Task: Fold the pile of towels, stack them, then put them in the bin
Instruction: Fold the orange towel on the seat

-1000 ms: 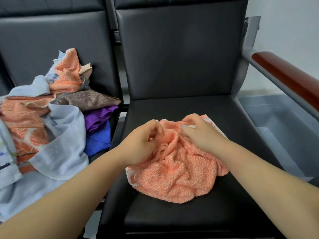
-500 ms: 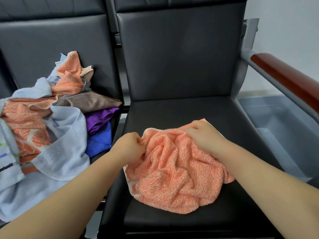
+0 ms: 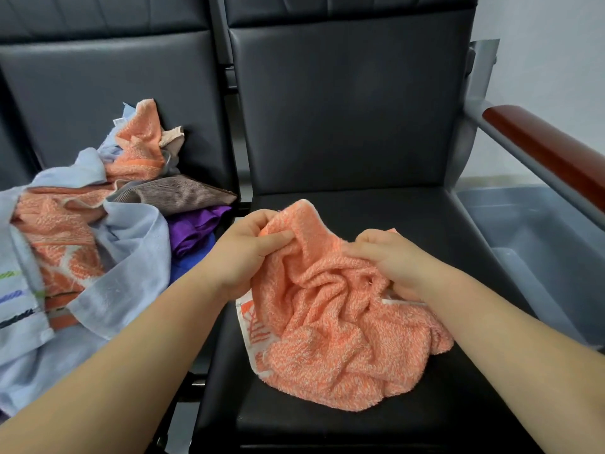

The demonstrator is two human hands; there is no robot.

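Orange terry cloth is lying bunched across the middle of the black seat (image 3: 327, 424), its near folds sagging toward the seat's front edge. This orange towel (image 3: 334, 322) is resting crumpled there, with a white printed border showing on its left side.

Just beyond those folds, the 2 hands are working at the towel's far edge. The left hand (image 3: 244, 253) is clamping a fold of that edge between thumb and fingers and raising it clear of the seat. A second ago it was sitting close to the other hand, low on the cloth. Half a second ago it was closing on the left edge. The right hand (image 3: 389, 260) is curling its fingers down into the cloth toward the right of the seat, gripping a bunch of it much as it was before.

So the hands are parting and 1 corner is coming up. To me that looks like hunting for corners to spread the towel flat. The first fold is not yet made, and nothing is stacked on the seat.

Left of the seat, the pile of towels (image 3: 82, 240) is waiting in a heap on the next chair. Right of the seat, beyond the armrest (image 3: 550, 152), the grey bin (image 3: 537, 244) is standing on the floor. Farthest off, the backrest (image 3: 343, 109) is rising behind the seat.
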